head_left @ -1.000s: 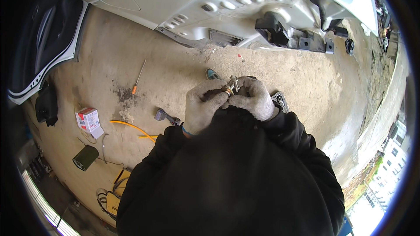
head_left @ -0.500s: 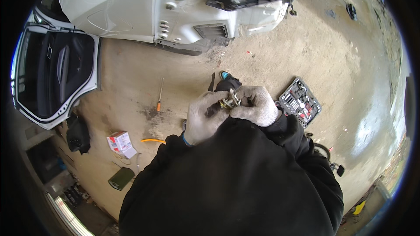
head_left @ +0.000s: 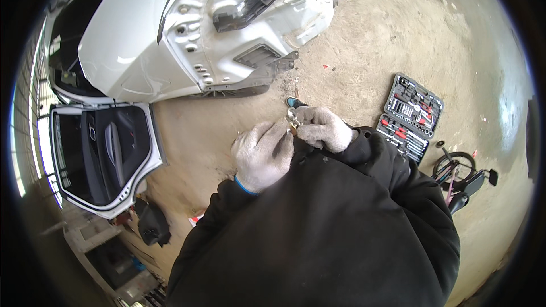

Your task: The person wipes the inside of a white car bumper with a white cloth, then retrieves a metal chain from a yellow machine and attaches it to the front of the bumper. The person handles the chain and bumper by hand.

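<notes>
Both my hands wear whitish knit gloves and meet in front of my chest. Between them is a small, shiny metal part (head_left: 292, 118) of uneven shape, partly covered by the fingers; its exact kind does not show. My right hand (head_left: 324, 129) pinches it from the right with bent fingers. From the left and slightly lower, my left hand (head_left: 263, 158) closes its fingertips on the part's lower end. A blue edge rings the left glove's cuff. Below the hands, a blue-and-black shoe (head_left: 295, 103) shows on the floor.
Ahead stands a white car body (head_left: 142, 34) with its end stripped and a dark bracket (head_left: 256, 3) on it. An open car door (head_left: 108, 153) stands left, near a black item (head_left: 152, 223). Right are an open socket set case (head_left: 414, 105) and a two-wheeler (head_left: 455, 170).
My view has turned, so the car sits further left and the tool case shows more fully. My left hand's fingers are straighter; the metal part stays between my hands.
</notes>
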### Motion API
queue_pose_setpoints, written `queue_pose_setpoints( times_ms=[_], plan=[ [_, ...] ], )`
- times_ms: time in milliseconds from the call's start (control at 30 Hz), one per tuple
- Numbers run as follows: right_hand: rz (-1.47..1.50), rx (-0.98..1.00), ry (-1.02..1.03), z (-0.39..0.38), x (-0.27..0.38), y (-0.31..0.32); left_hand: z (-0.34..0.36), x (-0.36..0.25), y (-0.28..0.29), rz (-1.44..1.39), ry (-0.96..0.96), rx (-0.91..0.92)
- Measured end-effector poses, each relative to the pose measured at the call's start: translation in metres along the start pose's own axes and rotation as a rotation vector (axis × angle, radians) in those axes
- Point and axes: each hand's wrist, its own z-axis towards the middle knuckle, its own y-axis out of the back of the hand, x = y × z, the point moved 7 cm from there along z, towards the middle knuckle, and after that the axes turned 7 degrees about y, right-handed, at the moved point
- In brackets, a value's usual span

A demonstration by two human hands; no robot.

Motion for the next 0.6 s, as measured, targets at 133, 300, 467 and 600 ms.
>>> queue_pose_setpoints(
  times_ms=[133,300,467,600],
  plan=[
    [0.188,0.03,-0.03,-0.004,-0.007,0.0,0.0,-0.006,-0.007,-0.011,-0.106,-0.022],
    [0.044,-0.057,-0.029,-0.007,-0.011,0.006,0.008,0.0,-0.027,-0.167,-0.083,0.067],
    [0.18,-0.081,-0.018,-0.014,-0.014,0.016,0.004,0.005,-0.032,-0.338,0.148,0.19],
    [0.032,0.008,0.027,-0.016,-0.015,0.019,0.002,0.001,-0.033,-0.328,0.132,0.303]
  ],
)
